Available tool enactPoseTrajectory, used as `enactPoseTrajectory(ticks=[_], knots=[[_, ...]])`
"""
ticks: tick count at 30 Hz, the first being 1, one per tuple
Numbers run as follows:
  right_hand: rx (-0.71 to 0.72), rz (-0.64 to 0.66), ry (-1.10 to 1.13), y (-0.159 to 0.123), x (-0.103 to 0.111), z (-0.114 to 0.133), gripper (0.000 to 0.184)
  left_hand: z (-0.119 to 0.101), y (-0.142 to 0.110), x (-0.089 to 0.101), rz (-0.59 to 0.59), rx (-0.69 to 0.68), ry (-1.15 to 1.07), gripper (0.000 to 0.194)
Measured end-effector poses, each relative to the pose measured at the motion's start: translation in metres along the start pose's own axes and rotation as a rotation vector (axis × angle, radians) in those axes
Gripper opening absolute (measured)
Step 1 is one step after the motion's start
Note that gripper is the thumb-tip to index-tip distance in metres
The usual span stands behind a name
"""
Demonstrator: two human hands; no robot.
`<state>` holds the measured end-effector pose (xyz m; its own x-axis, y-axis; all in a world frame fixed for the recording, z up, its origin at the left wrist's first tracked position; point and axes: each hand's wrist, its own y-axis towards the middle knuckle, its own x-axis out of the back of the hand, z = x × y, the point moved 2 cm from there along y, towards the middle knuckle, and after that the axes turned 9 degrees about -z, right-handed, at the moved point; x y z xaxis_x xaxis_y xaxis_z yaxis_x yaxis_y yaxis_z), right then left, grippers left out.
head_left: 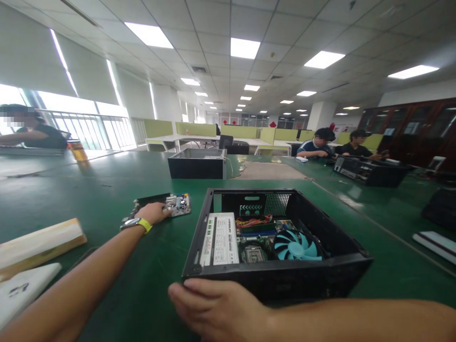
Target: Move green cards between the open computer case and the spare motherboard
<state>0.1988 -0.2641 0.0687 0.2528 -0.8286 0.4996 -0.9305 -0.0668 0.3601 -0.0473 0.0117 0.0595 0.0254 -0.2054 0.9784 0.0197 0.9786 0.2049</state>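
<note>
An open black computer case stands on the green table right in front of me. Inside it are a white power supply, a blue fan and a motherboard. My right hand lies against the case's near wall, fingers stretched out to the left, holding nothing. My left hand, with a yellow-strapped watch on the wrist, reaches out to the left of the case. Its fingers are closed on the near edge of a loose circuit board lying flat on the table.
A second black case stands further back, with a brown mat beside it. A wooden block and a white slab lie at my near left. Two people work on a case at the right; another person sits far left.
</note>
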Motion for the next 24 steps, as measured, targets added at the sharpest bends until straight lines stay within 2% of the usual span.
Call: enactPoseTrajectory(ticks=[2,4,7,10,14,17,20,24], knots=[[0.062,0.042,-0.005,-0.007,-0.005,-0.008,0.037,-0.002,0.0,-0.012,-0.006,-0.032,-0.026,0.062],[0.064,0.062,0.022,-0.011,-0.007,-0.018,0.037,-0.006,0.001,-0.019,-0.044,-0.032,-0.032,0.059],[-0.011,0.106,0.087,-0.018,-0.017,-0.031,0.037,-0.012,-0.001,-0.023,-0.096,0.033,-0.029,0.051],[-0.114,0.161,0.153,-0.04,-0.04,-0.047,0.034,-0.019,-0.009,-0.023,-0.131,0.048,-0.04,0.042],[-0.343,0.278,0.234,-0.093,-0.072,-0.084,0.036,-0.035,-0.024,-0.019,-0.189,-0.01,-0.061,0.035],[-0.559,0.394,0.247,-0.143,-0.086,-0.116,0.041,-0.057,-0.039,-0.016,-0.193,-0.042,-0.05,0.034],[-0.726,0.538,0.181,-0.194,-0.091,-0.142,0.049,-0.086,-0.06,-0.011,-0.157,-0.13,-0.054,0.031],[-0.888,0.731,0.07,-0.26,-0.088,-0.165,0.056,-0.127,-0.098,-0.003,-0.09,-0.287,-0.109,0.026]])
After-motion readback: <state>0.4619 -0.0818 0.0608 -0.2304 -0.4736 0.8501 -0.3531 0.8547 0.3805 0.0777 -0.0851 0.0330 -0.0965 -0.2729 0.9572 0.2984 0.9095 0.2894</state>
